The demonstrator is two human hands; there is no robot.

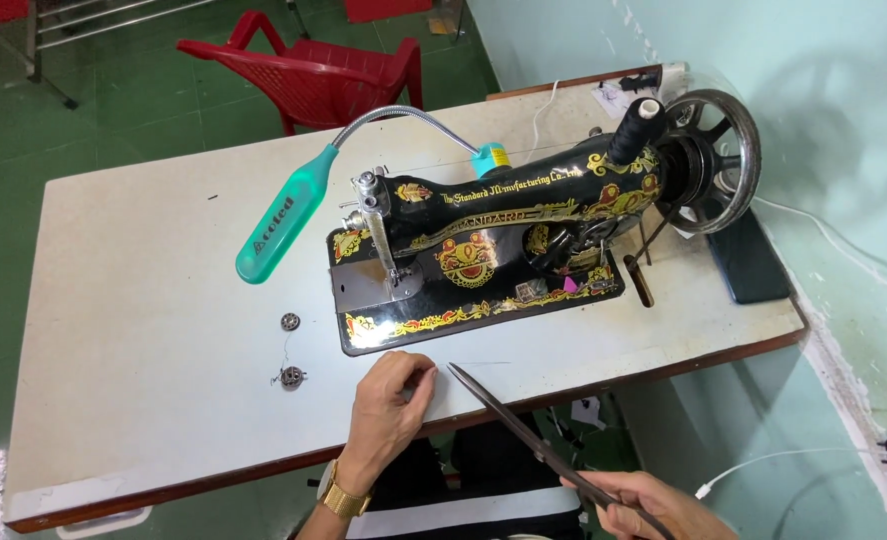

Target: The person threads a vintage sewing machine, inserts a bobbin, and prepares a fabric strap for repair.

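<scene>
Thread's being pinched on the table (163, 250) by the left hand (391, 395); scissors (533, 440), gripped by the right hand (643, 500), are best kept low and steady.

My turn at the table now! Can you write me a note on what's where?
Left hand: fingers pinched on the table edge, maybe on a thread; cannot tell.
Right hand: holds long scissors, tips toward the sewing machine.
Two bobbins lie left of the left hand, one trailing thread.
Green lamp is bent over the table.
No cloth under the needle.
</scene>
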